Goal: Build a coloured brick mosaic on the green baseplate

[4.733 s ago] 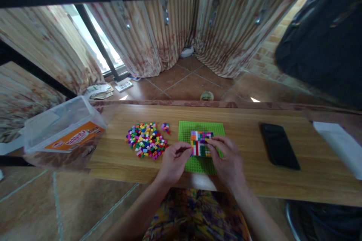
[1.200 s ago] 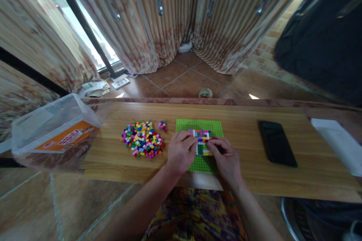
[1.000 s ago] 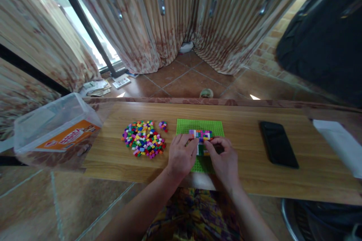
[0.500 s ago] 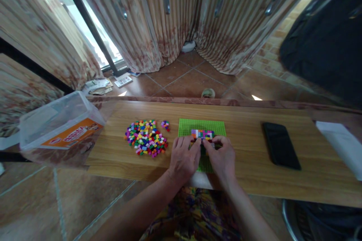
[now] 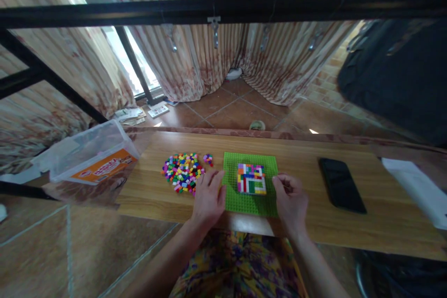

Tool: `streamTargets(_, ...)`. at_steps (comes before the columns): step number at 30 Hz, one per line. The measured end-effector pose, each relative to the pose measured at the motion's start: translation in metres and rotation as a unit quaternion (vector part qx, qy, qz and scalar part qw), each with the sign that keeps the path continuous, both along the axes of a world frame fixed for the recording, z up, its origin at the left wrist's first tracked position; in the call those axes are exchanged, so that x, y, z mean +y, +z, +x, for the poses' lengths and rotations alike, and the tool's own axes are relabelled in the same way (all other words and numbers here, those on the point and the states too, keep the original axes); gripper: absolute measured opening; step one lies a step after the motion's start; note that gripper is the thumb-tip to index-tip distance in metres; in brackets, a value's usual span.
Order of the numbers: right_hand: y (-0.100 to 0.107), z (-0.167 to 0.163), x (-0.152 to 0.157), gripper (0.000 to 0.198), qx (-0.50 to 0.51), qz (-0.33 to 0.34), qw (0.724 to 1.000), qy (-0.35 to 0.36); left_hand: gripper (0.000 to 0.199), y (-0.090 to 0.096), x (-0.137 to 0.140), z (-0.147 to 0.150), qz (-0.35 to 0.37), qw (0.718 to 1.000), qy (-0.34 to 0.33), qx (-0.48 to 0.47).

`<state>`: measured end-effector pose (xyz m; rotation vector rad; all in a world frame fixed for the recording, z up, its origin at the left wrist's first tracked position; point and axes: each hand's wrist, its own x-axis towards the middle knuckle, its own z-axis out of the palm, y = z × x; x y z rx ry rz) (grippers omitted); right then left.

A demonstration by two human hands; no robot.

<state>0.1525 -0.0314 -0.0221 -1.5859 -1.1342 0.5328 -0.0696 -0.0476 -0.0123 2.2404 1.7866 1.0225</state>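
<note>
Striped curtains (image 5: 209, 70) with rust-coloured blotches hang across the upper part of the frame, behind a black bar (image 5: 139, 15) with metal clips dangling below it. Brown tiled floor (image 5: 226, 104) shows in the centre, past the far edge of the wooden bench (image 5: 300, 153), and a big dark cloth shape (image 5: 394, 79) fills the upper right.

What draws my eye is low in the centre: a green studded baseplate (image 5: 251, 206) lying flat on the bench, with a squarish block of small coloured bricks (image 5: 251, 179) set on it, a little above the plate's middle. Green studs show all around it.

The person's left hand (image 5: 209, 200) is at the plate's left edge, fingers loosely spread, palm down, near the right side of a heap of loose bricks (image 5: 181, 171). Just above that hand sits a small separate cluster (image 5: 208, 159). At the plate's right edge the right hand (image 5: 292, 200) is half curled, thumb and forefinger drawn close together; from where I stand I can't tell whether they pinch a brick.

Off to the right lies a black phone (image 5: 342, 185), and beyond it a white sheet (image 5: 414, 191). At the left is a clear plastic bin (image 5: 75, 149) with an orange label (image 5: 104, 167).
</note>
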Motion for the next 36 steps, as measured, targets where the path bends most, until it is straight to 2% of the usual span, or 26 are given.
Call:
streamTargets(4,-0.001,0.019,0.002,0.025,-0.059,-0.002,0.998,-0.02,0.03,0.002,0.01,-0.029,0.007,0.998,0.065,0.007)
streamTargets(8,-0.014,0.028,0.003,0.026,-0.108,-0.014,0.994,0.007,0.033,0.006,0.028,-0.04,-0.009,0.994,0.095,0.045)
streamTargets(15,-0.027,0.025,0.002,0.026,-0.174,-0.021,0.984,0.028,0.047,0.007,0.067,-0.036,-0.077,0.99,0.026,0.115)
streamTargets(17,-0.027,0.025,0.002,0.026,-0.181,-0.018,0.983,0.034,0.044,0.007,0.076,-0.035,-0.095,0.985,-0.003,0.143)
streamTargets(20,-0.028,0.025,0.003,0.026,-0.195,-0.013,0.98,0.039,0.026,0.007,0.084,-0.034,-0.113,0.978,-0.015,0.176)
streamTargets(23,-0.03,0.026,0.003,0.025,-0.206,-0.009,0.978,0.04,0.017,0.006,0.083,-0.035,-0.121,0.976,-0.006,0.183)
streamTargets(27,-0.031,0.026,0.004,0.024,-0.209,-0.009,0.977,0.047,0.025,0.005,0.07,-0.039,-0.124,0.976,-0.011,0.177)
streamTargets(31,-0.03,0.025,0.003,0.023,-0.219,-0.005,0.975,0.047,0.031,0.006,0.055,-0.041,-0.118,0.986,-0.012,0.113)
streamTargets(36,-0.029,0.024,0.003,0.022,-0.217,0.001,0.975,0.048,0.034,0.011,0.047,-0.052,-0.061,0.998,0.004,0.026)
